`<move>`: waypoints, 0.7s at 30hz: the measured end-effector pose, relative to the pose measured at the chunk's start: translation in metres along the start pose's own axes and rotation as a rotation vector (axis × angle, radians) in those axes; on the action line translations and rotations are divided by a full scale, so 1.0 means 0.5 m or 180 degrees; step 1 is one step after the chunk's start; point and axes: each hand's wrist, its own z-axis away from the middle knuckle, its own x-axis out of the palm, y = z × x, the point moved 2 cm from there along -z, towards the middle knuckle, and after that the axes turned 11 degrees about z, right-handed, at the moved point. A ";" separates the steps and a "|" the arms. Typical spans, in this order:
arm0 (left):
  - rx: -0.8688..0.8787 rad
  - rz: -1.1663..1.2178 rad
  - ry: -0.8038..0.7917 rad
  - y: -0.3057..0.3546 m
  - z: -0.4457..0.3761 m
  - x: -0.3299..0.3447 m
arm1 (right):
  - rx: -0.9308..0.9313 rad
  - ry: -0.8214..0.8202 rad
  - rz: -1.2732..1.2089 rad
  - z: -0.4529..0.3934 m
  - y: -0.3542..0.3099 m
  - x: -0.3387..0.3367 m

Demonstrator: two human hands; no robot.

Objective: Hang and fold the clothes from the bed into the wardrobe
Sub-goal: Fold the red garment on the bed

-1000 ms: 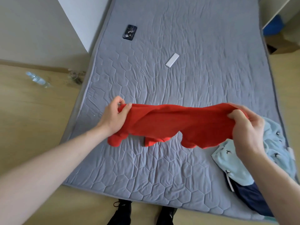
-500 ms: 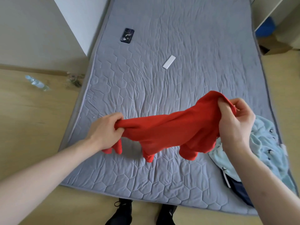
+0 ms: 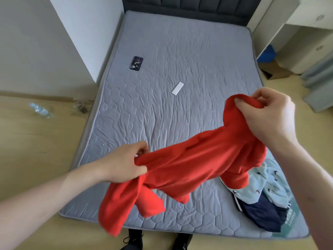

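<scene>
A red garment (image 3: 194, 165) hangs stretched at a slant above the near end of the grey quilted bed (image 3: 180, 56). My left hand (image 3: 126, 163) grips its lower left end, and loose red cloth dangles below that hand past the bed's edge. My right hand (image 3: 270, 118) pinches the garment's upper right end, held higher. A light blue garment with small bird prints (image 3: 264, 184) lies crumpled at the bed's near right corner, on top of a dark navy garment (image 3: 263, 215).
A dark phone (image 3: 136, 63) and a small white flat object (image 3: 177, 88) lie on the bed. A plastic bottle (image 3: 40, 110) lies on the wooden floor at left. White furniture (image 3: 306, 20) and a cardboard box (image 3: 275, 70) stand at right. My shoes (image 3: 134, 240) show by the bed's foot.
My right hand has risen and pulled its end of the red garment up and rightward, while my left hand dropped lower. More red cloth now hangs below the left hand.
</scene>
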 end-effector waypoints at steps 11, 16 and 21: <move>-0.1100 -0.0306 0.1238 -0.407 -0.294 -0.043 | 0.0215 -0.0817 0.0611 -0.078 0.124 0.498; -0.1317 -0.0858 0.1026 -0.576 -0.333 0.030 | 0.0422 -0.1678 0.1070 0.000 0.250 0.669; -0.1558 -0.0660 0.0299 -0.691 -0.292 0.169 | 0.1110 -0.2646 0.1173 0.207 0.397 0.754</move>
